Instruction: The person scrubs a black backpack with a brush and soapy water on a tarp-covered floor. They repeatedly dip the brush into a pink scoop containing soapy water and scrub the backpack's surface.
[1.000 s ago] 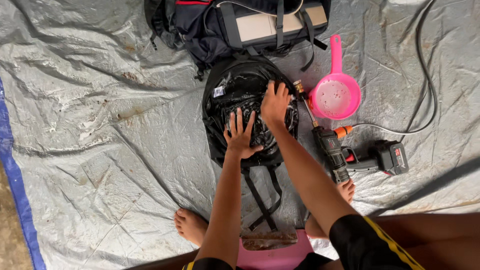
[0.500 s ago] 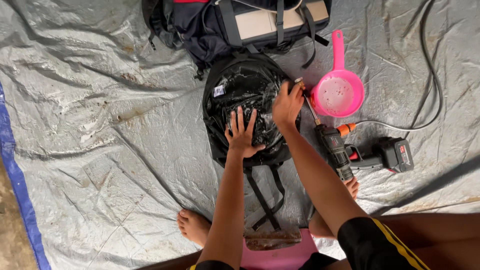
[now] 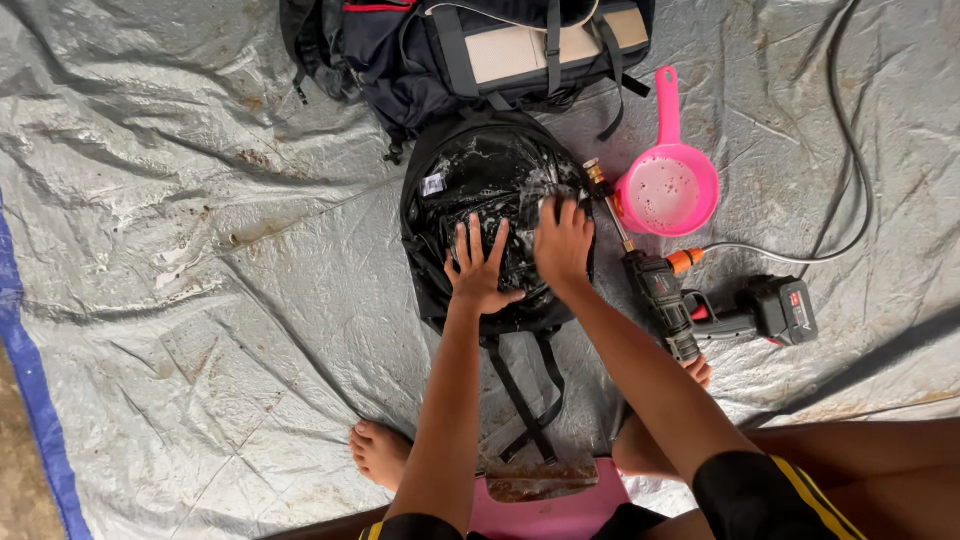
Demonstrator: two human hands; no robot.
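A wet, soapy black fabric backpack (image 3: 490,215) lies flat on a crumpled grey plastic tarpaulin (image 3: 200,250) spread over the ground, straps trailing toward the person; the flat lie appears to give both hands a firm backing to press against. Left hand (image 3: 480,275) rests open, fingers spread, palm down on the lower middle of the backpack, seemingly pinning it in place; right hand (image 3: 563,243) sits just beside it on the right upper part of the pack, fingers curled down into the suds; whether it grips a cloth or sponge cannot be told from this view.

Both hands touch the backpack, which lies directly ahead of the person, between the bare feet and a second, dark navy backpack (image 3: 470,50) at the top edge.

Near the right hand: a black cordless spray gun with a brass nozzle (image 3: 655,285), hose running off right; a pink plastic scoop with a handle (image 3: 667,188) holding foamy water, just beyond the nozzle, within easy reach.
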